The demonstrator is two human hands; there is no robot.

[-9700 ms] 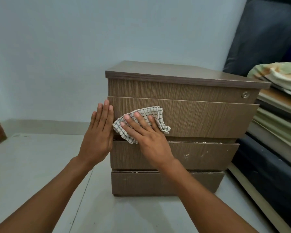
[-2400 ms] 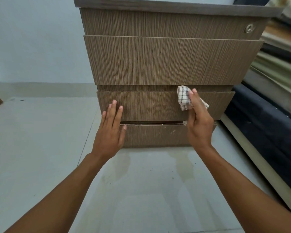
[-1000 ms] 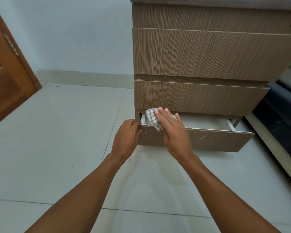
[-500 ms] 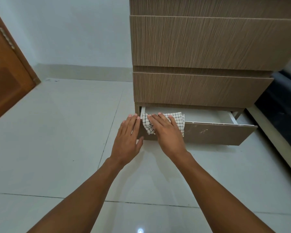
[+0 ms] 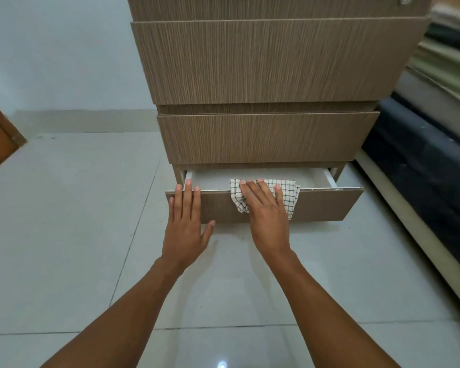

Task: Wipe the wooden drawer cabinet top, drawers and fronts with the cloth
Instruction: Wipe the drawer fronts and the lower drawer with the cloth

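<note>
Pressing flat, the right hand [image 5: 267,213] spreads its fingers over the checked cloth [image 5: 290,195] and pins it against the top edge and front of the bottom drawer [image 5: 327,205]. The cloth folds over the rim, partly inside the pale drawer box and partly down the wooden face, so one sweep can clean both. That grip is open-palmed, not a pinch; the fabric is held by pressure alone.

The left hand [image 5: 186,221] lies flat with fingers extended on the drawer's left end, fingertips reaching over the rim — most likely to brace the drawer so it neither slides shut nor skews while the other hand rubs along it. This drawer is pulled out from the cabinet [image 5: 263,62]; the two fronts above it are closed.

Compared with half a second ago, the cloth and right hand have slid rightward along the rim (they were beside the left hand then, and now sit near the drawer's middle), leaving a clear gap between the hands. The left hand remains at the left end — a steady anchor. I judge the right stretch of the edge is still to wipe.
</note>
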